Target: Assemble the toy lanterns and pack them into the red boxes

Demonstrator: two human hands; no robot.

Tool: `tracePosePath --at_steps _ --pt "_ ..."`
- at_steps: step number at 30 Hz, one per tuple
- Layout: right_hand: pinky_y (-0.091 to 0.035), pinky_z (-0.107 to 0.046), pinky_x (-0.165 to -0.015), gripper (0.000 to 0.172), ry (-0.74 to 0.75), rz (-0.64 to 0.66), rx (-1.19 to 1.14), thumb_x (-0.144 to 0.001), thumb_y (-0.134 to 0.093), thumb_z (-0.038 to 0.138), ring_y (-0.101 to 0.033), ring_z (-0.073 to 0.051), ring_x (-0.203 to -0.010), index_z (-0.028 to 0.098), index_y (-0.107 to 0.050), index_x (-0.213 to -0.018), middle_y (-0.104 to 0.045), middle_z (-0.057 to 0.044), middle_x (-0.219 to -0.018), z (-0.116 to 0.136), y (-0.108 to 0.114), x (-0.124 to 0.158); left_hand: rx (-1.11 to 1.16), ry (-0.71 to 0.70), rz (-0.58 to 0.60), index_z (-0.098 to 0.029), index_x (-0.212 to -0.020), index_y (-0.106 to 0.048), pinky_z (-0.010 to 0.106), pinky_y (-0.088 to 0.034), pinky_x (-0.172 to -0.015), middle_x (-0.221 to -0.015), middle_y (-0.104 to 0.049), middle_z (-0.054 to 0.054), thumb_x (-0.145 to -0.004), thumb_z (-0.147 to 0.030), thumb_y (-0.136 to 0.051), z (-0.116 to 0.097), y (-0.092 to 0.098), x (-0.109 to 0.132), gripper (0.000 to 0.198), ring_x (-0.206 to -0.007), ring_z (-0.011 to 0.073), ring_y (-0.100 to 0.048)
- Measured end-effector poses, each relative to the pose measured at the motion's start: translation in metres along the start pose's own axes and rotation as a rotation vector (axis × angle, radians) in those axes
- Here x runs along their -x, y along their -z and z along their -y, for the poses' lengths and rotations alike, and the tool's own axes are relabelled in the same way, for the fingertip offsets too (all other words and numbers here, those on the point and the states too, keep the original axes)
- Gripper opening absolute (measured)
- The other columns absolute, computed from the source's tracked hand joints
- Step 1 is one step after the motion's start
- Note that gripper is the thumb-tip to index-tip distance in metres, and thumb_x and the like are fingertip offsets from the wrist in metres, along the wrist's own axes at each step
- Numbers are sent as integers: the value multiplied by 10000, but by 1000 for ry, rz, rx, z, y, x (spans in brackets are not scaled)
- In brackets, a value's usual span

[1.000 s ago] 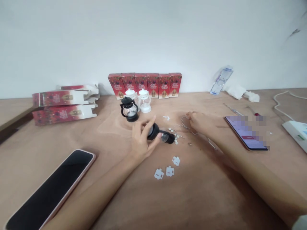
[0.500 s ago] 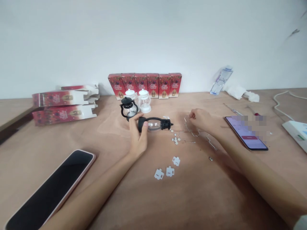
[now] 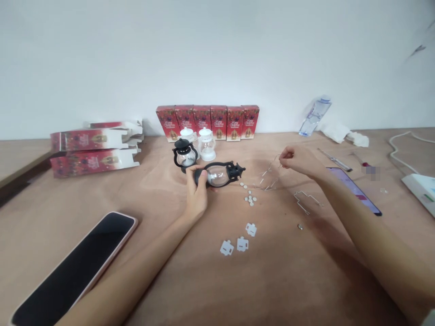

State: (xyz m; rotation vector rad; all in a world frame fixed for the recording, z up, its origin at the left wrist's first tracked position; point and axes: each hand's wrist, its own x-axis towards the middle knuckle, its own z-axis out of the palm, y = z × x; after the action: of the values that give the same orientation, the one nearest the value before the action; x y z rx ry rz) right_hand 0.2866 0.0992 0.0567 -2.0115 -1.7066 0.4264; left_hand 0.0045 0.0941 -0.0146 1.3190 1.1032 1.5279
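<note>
My left hand point(image 3: 197, 192) grips the base of a black lantern point(image 3: 219, 175), which lies sideways with its pointed cap to the right. My right hand point(image 3: 292, 159) pinches a thin bent wire point(image 3: 271, 168) and holds it up off the table. More bent wire point(image 3: 301, 201) lies below that hand. Between my hands are several button cells point(image 3: 250, 198), with one more small round piece point(image 3: 300, 227) to the right. Several white flat pieces point(image 3: 242, 244) lie nearer to me. Behind the held lantern stand another black lantern point(image 3: 184, 153) and white lanterns point(image 3: 206, 145).
Red boxes point(image 3: 218, 123) stand along the wall, and flattened ones point(image 3: 91, 160) lie at the left. A dark phone point(image 3: 76, 267) is at front left, another phone point(image 3: 351, 188) at right. Beyond are a screwdriver point(image 3: 336, 160), bottle point(image 3: 315, 116), tissues point(image 3: 340, 133) and white device point(image 3: 421, 190).
My right hand has moved right and lifted the wire from the table, apart from the remaining wire. The held black lantern has turned slightly in my left hand.
</note>
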Motion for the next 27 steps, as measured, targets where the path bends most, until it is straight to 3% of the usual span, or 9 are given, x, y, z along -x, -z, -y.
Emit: tracePosePath --at_steps 4,7,15,20,22,25,27 --pt "-437 -224 -514 68 10 170 -163 -683 -641 157 -607 -137 -562 176 -583 -652 -641 -7 -566 -4 1 0 5 26 -8 -217 -938 -432 206 -494 -411 -872 -481 6 -831 -376 -504 0 -1 -1 205 -571 90 -551" --pt "-467 -228 -528 113 17 215 -236 -690 -684 190 -596 -121 -528 168 -584 -644 -632 -6 -554 -10 -4 -3 29 46 -28 -218 -934 -439 205 -497 -410 -869 -479 5 -829 -362 -504 1 -1 -2 190 -585 95 -553" --pt "-462 -226 -511 52 -11 -61 -334 -763 -624 181 -616 -134 -521 171 -588 -799 -613 10 -542 -16 -9 -10 40 42 -29 -218 -928 -439 173 -462 -382 -850 -482 -1 -824 -379 -519 3 -1 -3 208 -572 87 -549" --pt "-455 -249 -576 276 -5 37 -35 -790 -592 206 -637 -163 -593 142 -597 -1058 -646 2 -575 -13 -9 -8 39 64 -33 -217 -922 -436 187 -465 -377 -849 -490 -1 -819 -389 -528 3 -1 -3 220 -542 84 -544" --pt "-446 -265 -609 259 9 75 150 -800 -581 240 -652 -184 -664 139 -621 -1035 -694 -36 -673 -16 -9 -5 51 73 -23 -220 -922 -434 183 -458 -368 -820 -490 -10 -829 -387 -519 3 0 -3 210 -515 76 -526" --pt "-434 -284 -640 195 67 15 389 -789 -543 209 -656 -216 -777 165 -660 -939 -723 -71 -823 -30 -3 7 53 82 -31 -220 -922 -437 180 -465 -371 -823 -489 -11 -833 -378 -516 4 0 -3 198 -534 80 -532" --pt "-423 -284 -615 180 119 22 478 -748 -527 155 -649 -219 -763 182 -669 -856 -716 -67 -812 -42 3 20 54 88 -49 -218 -920 -445 183 -480 -387 -844 -491 -5 -824 -372 -529 5 -1 -4 200 -576 90 -549"
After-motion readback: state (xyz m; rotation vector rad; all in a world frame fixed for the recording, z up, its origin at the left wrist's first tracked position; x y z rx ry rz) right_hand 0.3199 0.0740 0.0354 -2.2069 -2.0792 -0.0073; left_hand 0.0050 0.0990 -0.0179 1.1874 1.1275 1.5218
